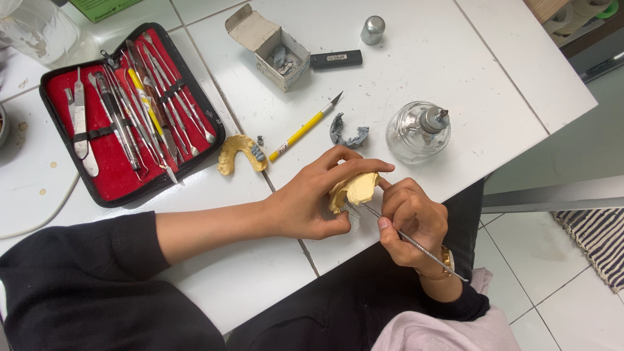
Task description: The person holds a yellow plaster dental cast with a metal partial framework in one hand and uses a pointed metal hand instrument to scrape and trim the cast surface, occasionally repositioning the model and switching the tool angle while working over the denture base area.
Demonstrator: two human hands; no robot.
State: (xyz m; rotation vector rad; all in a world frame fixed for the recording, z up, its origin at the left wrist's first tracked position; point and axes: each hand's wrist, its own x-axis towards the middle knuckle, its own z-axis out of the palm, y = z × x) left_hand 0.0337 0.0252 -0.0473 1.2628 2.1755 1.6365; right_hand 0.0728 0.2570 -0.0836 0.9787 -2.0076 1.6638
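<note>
My left hand [312, 195] grips a pale yellow dental cast [356, 190] at the front edge of the white tiled table [455, 78]. My right hand [413, 221] holds a thin metal carving tool [416, 246] like a pen, its tip touching the underside of the cast. A second yellow cast, arch-shaped [239, 152], lies on the table to the left with a bit of grey wax on it. A yellow-handled knife [305, 127] lies just beyond my left hand.
An open red-lined case of metal instruments [127, 110] sits at the left. A glass spirit lamp [419, 130], grey wax pieces [348, 133], a small open carton [276, 52], a black lighter [335, 60] and a metal cap [372, 29] lie further back.
</note>
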